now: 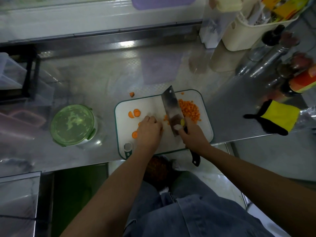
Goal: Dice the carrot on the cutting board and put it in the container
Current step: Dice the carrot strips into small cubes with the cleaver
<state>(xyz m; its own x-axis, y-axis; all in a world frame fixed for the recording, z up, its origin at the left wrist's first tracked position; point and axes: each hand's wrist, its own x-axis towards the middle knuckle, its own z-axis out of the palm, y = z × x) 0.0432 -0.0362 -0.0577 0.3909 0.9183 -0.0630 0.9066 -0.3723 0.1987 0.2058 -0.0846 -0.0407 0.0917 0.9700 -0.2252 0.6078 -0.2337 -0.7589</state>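
A white cutting board (pixel 147 104) with a green rim lies on the steel counter. Diced carrot (pixel 189 109) is heaped on its right part. Carrot slices (pixel 134 113) lie on its left part, and one more slice (pixel 135 134) lies nearer me. My right hand (pixel 193 134) grips the black handle of a cleaver (pixel 171 108), whose blade stands on the board just left of the dice. My left hand (pixel 149 132), fingers curled, holds down carrot pieces beside the blade; those pieces are mostly hidden. A round container with a green lid (pixel 72 124) stands left of the board.
One carrot end (pixel 131 94) lies on the counter behind the board. A yellow and black cloth (pixel 277 119) lies to the right. Bottles and jars (pixel 294 72) and a cream basket (pixel 253 29) crowd the back right. A black rack (pixel 29 72) stands at the left.
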